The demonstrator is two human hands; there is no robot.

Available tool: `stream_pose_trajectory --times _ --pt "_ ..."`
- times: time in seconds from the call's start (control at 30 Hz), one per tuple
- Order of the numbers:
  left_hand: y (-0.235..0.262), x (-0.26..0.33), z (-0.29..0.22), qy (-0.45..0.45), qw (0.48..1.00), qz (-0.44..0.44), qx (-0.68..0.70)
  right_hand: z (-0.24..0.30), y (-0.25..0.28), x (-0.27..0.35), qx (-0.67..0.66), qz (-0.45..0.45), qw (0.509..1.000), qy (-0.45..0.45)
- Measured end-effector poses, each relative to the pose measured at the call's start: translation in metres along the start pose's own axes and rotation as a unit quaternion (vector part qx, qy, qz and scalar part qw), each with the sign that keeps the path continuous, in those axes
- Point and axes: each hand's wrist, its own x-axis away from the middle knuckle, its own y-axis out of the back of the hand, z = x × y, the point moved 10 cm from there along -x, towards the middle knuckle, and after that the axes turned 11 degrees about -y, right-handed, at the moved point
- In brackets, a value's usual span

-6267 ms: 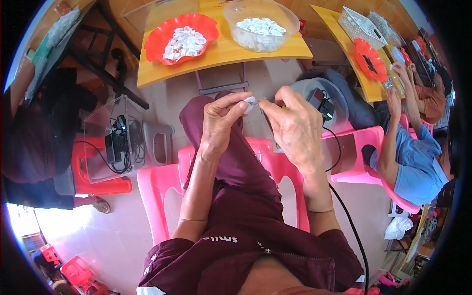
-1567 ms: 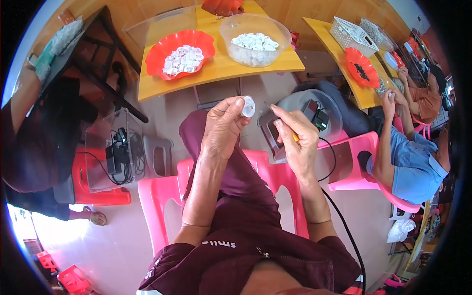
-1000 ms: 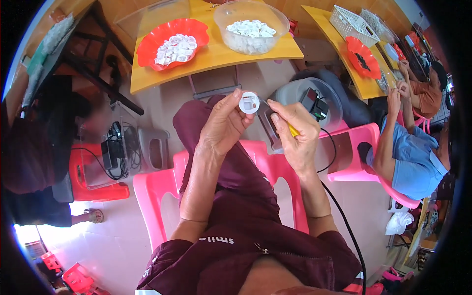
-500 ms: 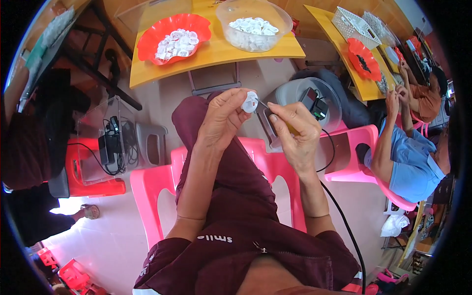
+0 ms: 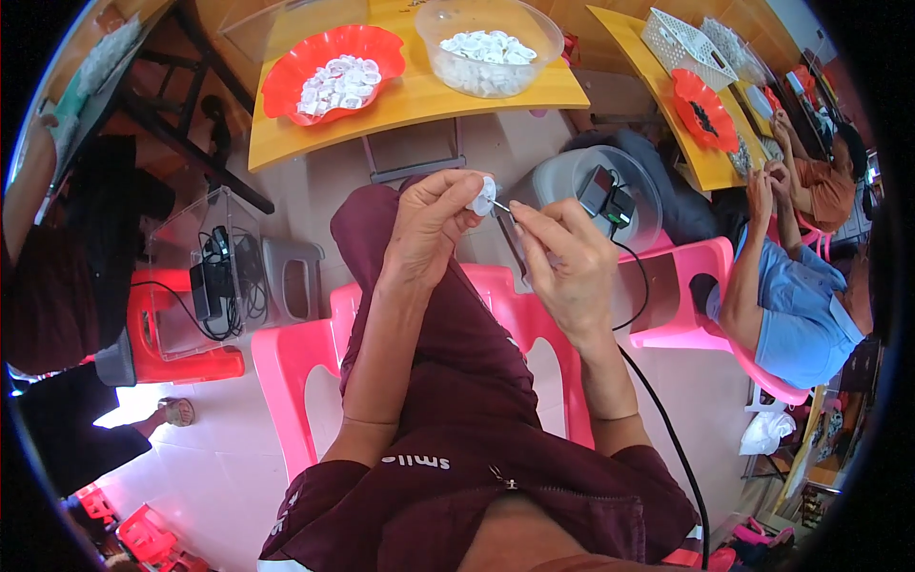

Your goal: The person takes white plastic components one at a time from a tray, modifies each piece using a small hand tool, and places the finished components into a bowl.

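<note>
Above my lap, my left hand (image 5: 431, 221) pinches a small round white plastic part (image 5: 483, 196) between thumb and fingers. My right hand (image 5: 570, 255) is closed on a thin metal rod-shaped tool (image 5: 502, 207), whose tip meets the white part. The tool's handle is hidden in my fingers. Beyond my hands, a red wavy-rimmed bowl (image 5: 284, 69) on the table holds a heap of small white parts (image 5: 338, 86). To its right, a clear round tub (image 5: 550, 57) holds more white parts (image 5: 488, 48).
A yellow table (image 5: 400, 124) stands ahead. At left, a clear box (image 5: 181, 329) with black adapters rests on a red stool (image 5: 152, 362). At right are a clear tub (image 5: 658, 191) with adapters, a pink chair (image 5: 681, 286) and a person in blue (image 5: 801, 305). A black cable (image 5: 667, 424) runs past my right arm.
The white part has turned more edge-on in my left hand. My right hand has shifted slightly left and tilted, so more of the thin metal tool shows.
</note>
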Motion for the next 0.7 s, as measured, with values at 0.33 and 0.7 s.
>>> stream_pose_trajectory --times 0.33,0.7 --pt "0.011 -0.002 0.002 -0.053 0.992 -0.060 -0.093 0.006 -0.018 0.010 0.144 0.021 0.989 -0.003" --pt "0.007 -0.004 -0.005 -0.046 0.998 -0.043 -0.017 0.009 -0.002 0.009 0.076 -0.006 0.997 -0.005"
